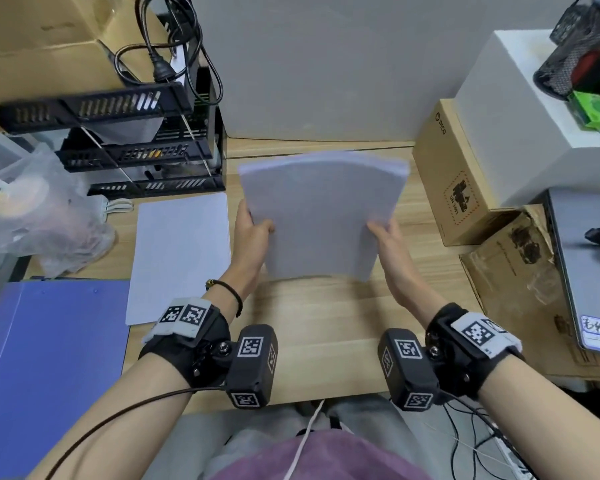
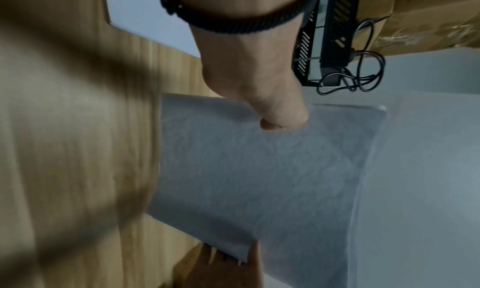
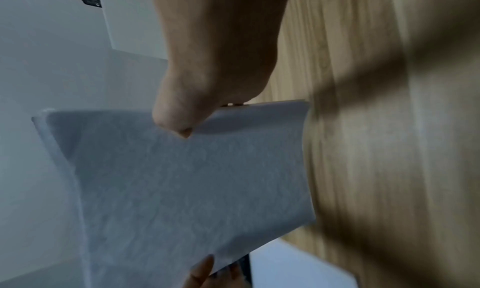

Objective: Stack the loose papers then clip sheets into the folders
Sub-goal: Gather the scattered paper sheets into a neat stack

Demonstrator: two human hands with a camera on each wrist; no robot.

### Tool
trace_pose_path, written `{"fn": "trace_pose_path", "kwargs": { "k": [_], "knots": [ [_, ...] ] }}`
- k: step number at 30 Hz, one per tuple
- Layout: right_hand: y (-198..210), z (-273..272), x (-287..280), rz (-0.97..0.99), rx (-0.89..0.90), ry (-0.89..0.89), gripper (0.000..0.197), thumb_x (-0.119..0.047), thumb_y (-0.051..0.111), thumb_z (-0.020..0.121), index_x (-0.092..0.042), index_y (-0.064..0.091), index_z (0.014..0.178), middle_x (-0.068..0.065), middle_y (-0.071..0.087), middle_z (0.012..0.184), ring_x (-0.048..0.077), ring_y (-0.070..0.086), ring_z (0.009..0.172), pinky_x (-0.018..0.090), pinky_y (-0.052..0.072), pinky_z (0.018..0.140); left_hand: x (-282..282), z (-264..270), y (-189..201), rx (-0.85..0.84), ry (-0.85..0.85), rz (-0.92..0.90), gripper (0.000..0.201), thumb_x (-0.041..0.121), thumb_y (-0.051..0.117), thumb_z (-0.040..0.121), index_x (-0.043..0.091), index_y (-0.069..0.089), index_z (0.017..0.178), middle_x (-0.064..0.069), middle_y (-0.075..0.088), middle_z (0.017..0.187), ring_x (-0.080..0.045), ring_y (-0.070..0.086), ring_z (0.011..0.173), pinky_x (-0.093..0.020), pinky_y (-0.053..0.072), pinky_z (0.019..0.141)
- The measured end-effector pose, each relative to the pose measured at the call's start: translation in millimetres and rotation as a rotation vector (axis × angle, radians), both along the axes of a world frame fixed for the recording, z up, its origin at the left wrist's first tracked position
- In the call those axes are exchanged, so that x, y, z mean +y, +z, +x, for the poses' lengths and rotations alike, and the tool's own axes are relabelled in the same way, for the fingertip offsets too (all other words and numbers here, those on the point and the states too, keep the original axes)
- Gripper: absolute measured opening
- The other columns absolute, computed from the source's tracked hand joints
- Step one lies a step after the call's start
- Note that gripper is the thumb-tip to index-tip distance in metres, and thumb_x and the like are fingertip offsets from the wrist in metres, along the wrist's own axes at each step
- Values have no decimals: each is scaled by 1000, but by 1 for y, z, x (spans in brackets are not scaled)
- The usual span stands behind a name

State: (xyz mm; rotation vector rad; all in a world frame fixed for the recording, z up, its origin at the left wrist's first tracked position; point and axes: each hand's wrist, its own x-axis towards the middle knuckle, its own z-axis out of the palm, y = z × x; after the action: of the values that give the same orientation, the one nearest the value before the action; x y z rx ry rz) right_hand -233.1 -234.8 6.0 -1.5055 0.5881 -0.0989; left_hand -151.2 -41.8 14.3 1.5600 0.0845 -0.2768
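A stack of white papers [image 1: 321, 213] is held upright over the wooden desk [image 1: 326, 317], its lower edge near the desktop. My left hand [image 1: 253, 230] grips its left edge, thumb on the front. My right hand [image 1: 387, 237] grips the right edge the same way. The left wrist view shows the thumb [image 2: 280, 117] pressed on the paper stack [image 2: 259, 169]. The right wrist view shows the right thumb [image 3: 176, 117] on the paper stack [image 3: 182, 179]. One loose white sheet [image 1: 181, 254] lies flat to the left. A blue folder [image 1: 49, 358] lies at the near left.
A black tiered paper tray [image 1: 136, 143] with cables stands at the back left, next to a plastic bag [image 1: 39, 213]. Cardboard boxes [image 1: 458, 174] and a grey laptop [image 1: 589, 265] crowd the right side. A grey partition [image 1: 326, 64] closes the back.
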Motion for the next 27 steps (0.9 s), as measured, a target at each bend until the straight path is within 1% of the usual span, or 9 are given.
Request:
{"fn": "trace_pose_path", "kwargs": {
  "k": [4,7,10,12,16,19,23,24,27],
  "knots": [
    [-20,-23,-2,-83,125,92,37,-5,38,98,-21,46,131,-13,56,119,-2,52,102,4,39,77,17,-10,-27,73,-84,143,30,4,37,98,16,44,125,-2,58,123,-5,56,102,-6,44,68],
    [-22,-28,0,-122,175,119,38,-13,34,103,-16,42,140,-11,48,128,5,44,117,19,31,92,19,-21,-31,72,-260,226,25,23,36,103,28,47,125,21,56,116,8,52,105,-6,38,72],
    [-11,-22,1,-183,150,102,35,-18,30,105,-14,45,136,-9,50,124,9,47,119,15,34,87,19,-19,-29,-4,-233,254,29,33,33,104,29,50,127,19,59,121,-2,54,116,-17,43,86],
    [0,-15,-2,-207,108,84,32,-23,29,105,-19,49,130,-9,54,122,6,49,113,13,39,78,17,-11,-21,-57,-210,252,32,27,32,104,26,51,130,14,60,123,-4,57,113,-20,47,90],
    [8,-7,-7,-190,66,47,33,-27,32,104,-20,54,128,-9,59,122,7,54,110,19,39,83,17,-5,-5,-110,-159,223,27,21,35,103,21,56,121,13,63,112,-5,60,103,-19,49,82],
    [-9,-21,-2,-185,119,89,33,-21,36,103,-17,50,133,-8,57,122,8,53,112,13,40,78,23,-17,-19,13,-250,231,31,22,32,105,20,46,132,11,56,124,1,55,104,-3,42,69],
    [-20,-40,7,-197,173,138,32,-21,32,105,-17,48,132,-9,53,121,6,47,110,0,39,66,29,-28,-26,88,-361,291,35,28,28,106,17,40,138,10,50,128,-5,48,112,-1,38,63],
    [-19,-39,7,-203,159,130,32,-22,31,105,-17,49,131,-8,53,121,6,47,109,3,40,73,29,-26,-24,69,-363,277,34,26,27,106,20,41,136,13,50,124,-2,48,110,1,38,63],
    [-11,-26,-4,-326,90,55,30,-24,35,104,-11,56,120,5,61,119,20,55,106,34,44,92,28,-14,-16,46,-406,295,33,24,27,106,20,49,130,16,54,120,0,53,106,1,38,66]
  ]
}}
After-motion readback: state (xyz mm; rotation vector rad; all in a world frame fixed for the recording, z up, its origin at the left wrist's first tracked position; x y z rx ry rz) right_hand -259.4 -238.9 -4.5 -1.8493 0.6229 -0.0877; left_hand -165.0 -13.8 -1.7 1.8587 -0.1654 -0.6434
